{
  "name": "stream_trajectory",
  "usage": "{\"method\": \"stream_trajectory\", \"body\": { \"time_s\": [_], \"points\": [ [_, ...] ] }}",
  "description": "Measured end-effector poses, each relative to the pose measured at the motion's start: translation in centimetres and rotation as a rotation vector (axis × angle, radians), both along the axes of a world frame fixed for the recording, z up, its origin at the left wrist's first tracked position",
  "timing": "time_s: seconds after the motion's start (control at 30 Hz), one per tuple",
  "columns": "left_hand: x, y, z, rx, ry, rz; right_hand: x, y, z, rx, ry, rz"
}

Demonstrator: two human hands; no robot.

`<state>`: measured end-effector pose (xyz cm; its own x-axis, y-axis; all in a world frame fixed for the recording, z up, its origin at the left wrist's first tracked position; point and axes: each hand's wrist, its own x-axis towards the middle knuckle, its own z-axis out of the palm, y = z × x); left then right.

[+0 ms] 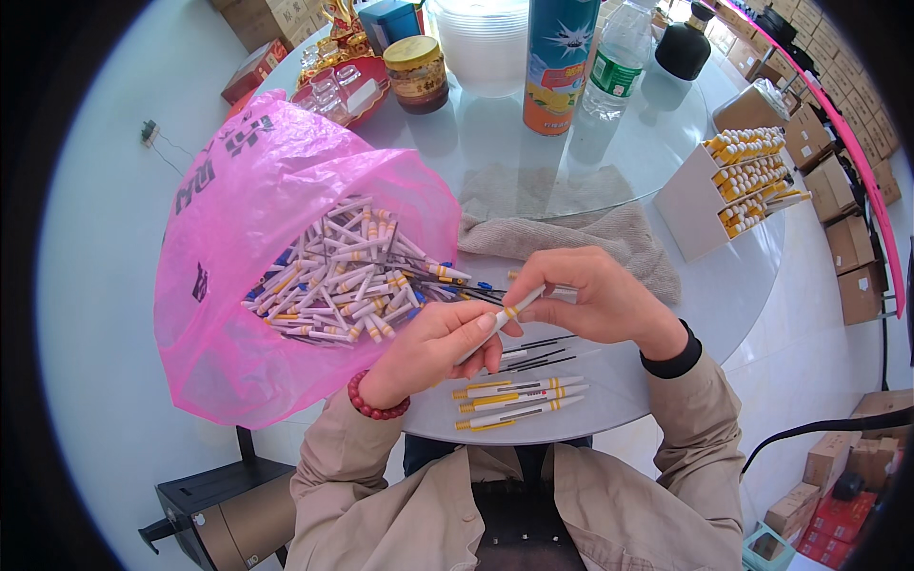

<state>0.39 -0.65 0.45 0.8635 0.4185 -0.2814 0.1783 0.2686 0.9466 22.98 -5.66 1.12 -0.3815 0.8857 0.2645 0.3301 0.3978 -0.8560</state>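
Observation:
Above the table's near edge, a white pen (493, 328) with yellow bands is held between both hands. My left hand (440, 344) is closed around its lower part, thumb on top. My right hand (595, 297) pinches its upper end between thumb and fingertips. Beside my left hand, a pink plastic bag (214, 328) lies open, full of white pen barrels (347, 276) with yellow bands. Thin black refills (545, 363) lie below my hands. Nearer the edge are 3 white-and-yellow pens (522, 402), side by side. My fingers partly hide the held pen's ends.
A grey-brown towel (624, 233) lies beyond my right hand. At the right stands a white box (693, 198) packed with yellow-and-white pens. Along the back are a jar (417, 78), stacked plastic tubs (481, 48), a spray can (559, 67), a clear bottle (614, 71) and a dark bottle (684, 49).

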Motion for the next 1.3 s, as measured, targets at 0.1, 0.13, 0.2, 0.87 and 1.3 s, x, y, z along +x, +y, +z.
{"method": "stream_trajectory", "body": {
  "time_s": [0.1, 0.13, 0.2, 0.87, 1.3],
  "points": [
    [0.1, 0.0, -0.2, 0.051, 0.013, 0.003, -0.2, 0.0, 0.1, 0.008, 0.011, -0.026],
    [0.2, -0.1, -0.3, 0.067, 0.001, 0.008, -0.3, 0.0, 0.1, 0.01, -0.001, -0.033],
    [0.2, -0.2, -0.4, 0.118, 0.028, 0.015, -0.4, -0.1, 0.1, -0.016, -0.021, -0.05],
    [0.9, -1.0, -1.6, 0.682, 0.012, 0.366, -0.8, -0.3, -0.3, -0.074, 0.086, -0.166],
    [1.6, -1.4, -1.4, 0.85, -0.106, 0.365, -0.7, -0.1, -0.6, 0.112, -0.14, -0.098]
  ]
}}
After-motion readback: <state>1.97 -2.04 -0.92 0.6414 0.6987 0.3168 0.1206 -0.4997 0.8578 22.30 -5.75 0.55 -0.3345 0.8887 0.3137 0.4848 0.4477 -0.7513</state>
